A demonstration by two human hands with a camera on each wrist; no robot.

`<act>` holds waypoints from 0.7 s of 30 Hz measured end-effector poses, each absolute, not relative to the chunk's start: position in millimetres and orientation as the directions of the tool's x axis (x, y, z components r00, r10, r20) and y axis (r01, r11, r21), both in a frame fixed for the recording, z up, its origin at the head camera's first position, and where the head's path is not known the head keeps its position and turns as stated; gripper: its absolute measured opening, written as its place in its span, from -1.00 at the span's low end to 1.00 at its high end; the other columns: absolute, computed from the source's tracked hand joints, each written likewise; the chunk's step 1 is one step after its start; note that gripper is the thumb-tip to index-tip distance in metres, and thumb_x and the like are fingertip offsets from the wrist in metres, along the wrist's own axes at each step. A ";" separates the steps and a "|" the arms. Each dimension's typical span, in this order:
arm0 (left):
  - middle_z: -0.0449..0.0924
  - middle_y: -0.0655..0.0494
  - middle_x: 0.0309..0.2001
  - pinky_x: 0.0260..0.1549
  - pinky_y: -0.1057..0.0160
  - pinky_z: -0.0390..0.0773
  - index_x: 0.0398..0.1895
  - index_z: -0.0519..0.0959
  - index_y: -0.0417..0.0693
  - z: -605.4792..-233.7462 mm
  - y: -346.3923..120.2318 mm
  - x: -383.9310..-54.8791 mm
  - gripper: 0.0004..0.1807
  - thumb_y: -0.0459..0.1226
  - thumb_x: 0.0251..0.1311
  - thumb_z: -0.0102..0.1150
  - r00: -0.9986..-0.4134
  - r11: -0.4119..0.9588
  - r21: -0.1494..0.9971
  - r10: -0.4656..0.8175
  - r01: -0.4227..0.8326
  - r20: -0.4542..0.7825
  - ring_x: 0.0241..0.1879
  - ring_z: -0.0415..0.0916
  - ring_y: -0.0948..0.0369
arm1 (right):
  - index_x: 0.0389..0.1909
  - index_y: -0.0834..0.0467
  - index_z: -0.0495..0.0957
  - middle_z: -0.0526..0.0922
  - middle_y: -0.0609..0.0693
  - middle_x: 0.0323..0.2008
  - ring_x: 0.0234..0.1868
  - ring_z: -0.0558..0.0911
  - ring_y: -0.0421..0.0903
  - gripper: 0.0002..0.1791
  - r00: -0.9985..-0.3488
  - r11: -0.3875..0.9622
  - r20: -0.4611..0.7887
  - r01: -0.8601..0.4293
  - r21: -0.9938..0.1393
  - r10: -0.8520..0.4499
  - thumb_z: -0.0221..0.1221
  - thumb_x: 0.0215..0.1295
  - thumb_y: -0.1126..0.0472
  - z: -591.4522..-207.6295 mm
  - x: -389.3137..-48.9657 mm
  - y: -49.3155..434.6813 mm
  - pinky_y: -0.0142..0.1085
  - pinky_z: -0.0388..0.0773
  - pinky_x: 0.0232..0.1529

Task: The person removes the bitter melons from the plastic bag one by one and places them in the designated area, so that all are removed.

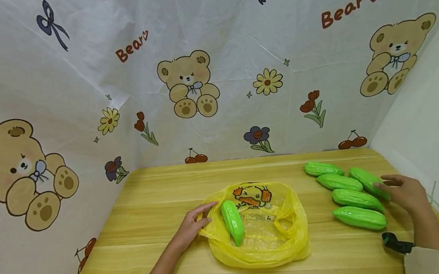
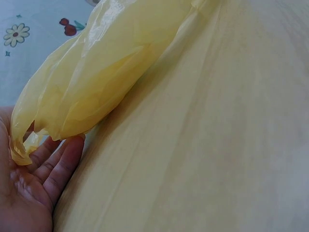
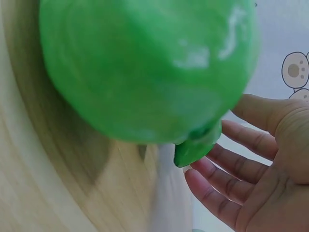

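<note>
A yellow plastic bag (image 1: 264, 258) lies on the table with its mouth spread and a duck print inside. One glossy green bitter gourd (image 1: 232, 223) rests in it by the left side. My left hand (image 1: 193, 226) loosely holds the bag's left rim; the left wrist view shows fingers (image 2: 65, 166) lightly curled under the plastic. On the right, my right hand (image 1: 407, 191) reaches the end of the upper-right bitter gourd (image 1: 364, 180). Spread fingers (image 3: 227, 179) stand around its stem in the right wrist view, without a closed grip.
More bitter gourds (image 1: 359, 218) lie side by side to the left of my right hand. The wood-grain table (image 1: 147, 188) meets a bear-printed cloth (image 1: 227, 131) at the back and left. A white sheet (image 1: 430, 127) stands along the right edge.
</note>
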State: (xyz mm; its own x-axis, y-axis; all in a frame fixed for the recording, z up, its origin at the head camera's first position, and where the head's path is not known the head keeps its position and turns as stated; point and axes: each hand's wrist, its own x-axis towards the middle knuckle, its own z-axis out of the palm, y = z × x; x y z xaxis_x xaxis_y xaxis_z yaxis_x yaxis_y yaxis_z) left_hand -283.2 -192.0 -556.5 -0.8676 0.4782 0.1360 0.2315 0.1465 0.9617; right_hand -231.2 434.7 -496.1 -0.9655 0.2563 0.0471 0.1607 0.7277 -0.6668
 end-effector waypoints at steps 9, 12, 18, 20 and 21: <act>0.34 0.11 0.46 0.22 0.13 0.35 0.42 0.48 0.14 -556.4 -191.2 -283.0 -0.49 -0.34 0.44 0.08 -0.870 0.163 0.957 0.474 0.239 0.137 0.41 0.23 0.04 | 0.33 0.50 0.35 0.41 0.59 0.21 -0.26 0.68 0.21 -0.23 -0.967 0.746 0.072 0.141 -0.651 0.245 0.10 0.49 -0.12 -491.9 -228.6 432.6 0.11 0.55 -0.20; 0.33 0.10 0.47 0.22 0.19 0.36 0.42 0.48 0.10 -555.9 -191.1 -282.7 -0.49 -0.36 0.43 0.07 -0.872 0.163 0.958 0.471 0.238 0.136 0.43 0.21 0.04 | 0.33 0.50 0.35 0.42 0.58 0.21 -0.03 0.56 0.43 -0.25 -0.964 0.754 0.090 0.136 -0.643 0.251 0.10 0.49 -0.11 -490.0 -229.0 432.7 0.19 0.49 -0.13; 0.32 0.09 0.48 0.19 0.30 0.35 0.43 0.47 0.06 -555.0 -191.3 -282.1 -0.48 -0.38 0.42 0.07 -0.873 0.164 0.956 0.467 0.242 0.141 0.45 0.18 0.03 | 0.27 0.50 0.41 0.49 0.54 0.15 0.10 0.49 0.51 -0.34 -0.947 0.805 0.202 0.086 -0.586 0.249 0.13 0.49 -0.02 -481.2 -231.8 428.9 0.21 0.49 -0.12; 0.32 0.09 0.48 0.19 0.32 0.36 0.43 0.47 0.05 -555.0 -191.4 -282.2 -0.48 -0.38 0.42 0.07 -0.872 0.162 0.956 0.469 0.244 0.143 0.45 0.18 0.04 | 0.25 0.49 0.43 0.51 0.53 0.14 0.08 0.52 0.49 -0.36 -0.941 0.815 0.231 0.071 -0.575 0.245 0.14 0.49 -0.02 -476.3 -231.8 424.4 0.20 0.50 -0.14; 0.32 0.08 0.48 0.18 0.31 0.36 0.43 0.47 0.05 -555.2 -191.5 -282.3 -0.48 -0.38 0.42 0.07 -0.871 0.162 0.956 0.469 0.245 0.144 0.43 0.19 0.03 | 0.25 0.49 0.43 0.51 0.52 0.14 0.08 0.53 0.49 -0.36 -0.940 0.815 0.238 0.066 -0.576 0.245 0.14 0.49 -0.01 -473.2 -231.7 421.6 0.19 0.50 -0.14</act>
